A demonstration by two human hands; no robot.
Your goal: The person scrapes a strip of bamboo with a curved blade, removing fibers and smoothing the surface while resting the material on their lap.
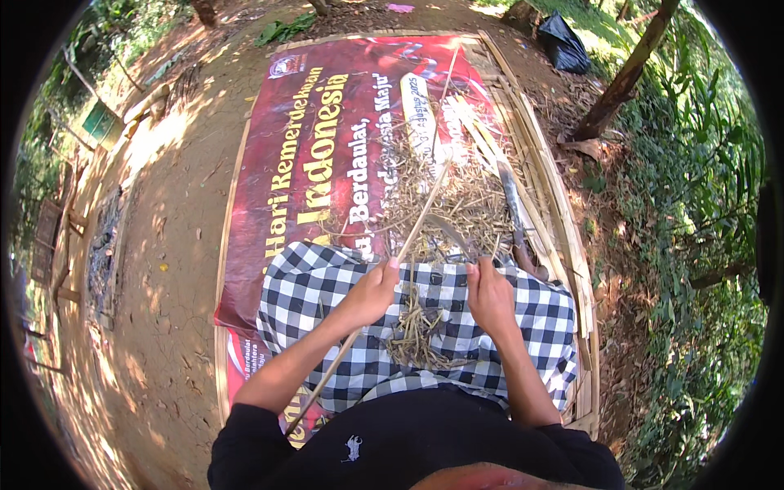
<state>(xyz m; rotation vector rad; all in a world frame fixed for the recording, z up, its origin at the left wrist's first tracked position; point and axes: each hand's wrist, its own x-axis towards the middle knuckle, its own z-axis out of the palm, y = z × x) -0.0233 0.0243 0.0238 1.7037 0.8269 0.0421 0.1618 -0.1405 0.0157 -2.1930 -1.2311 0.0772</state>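
Observation:
A long thin stick, apparently a bamboo strip (422, 216), slants from beside my left forearm up past my lap. My left hand (371, 294) is closed around it. My right hand (492, 300) is closed on a knife, whose curved blade (448, 231) points up and left toward the stick; its handle is mostly hidden in my fist. I cannot tell whether the blade touches the stick. Black-and-white checkered cloth (306, 286) covers my legs below both hands. Shavings (412, 335) lie in a heap on the cloth between my wrists.
A red printed banner (282, 180) covers a slatted bamboo platform (563, 237). More shavings (474, 200) spread over it ahead of me. Pale split strips (482, 135) and a long dark tool (512, 200) lie at the right. Beyond are a black plastic bag (563, 42) and a tree trunk (625, 77).

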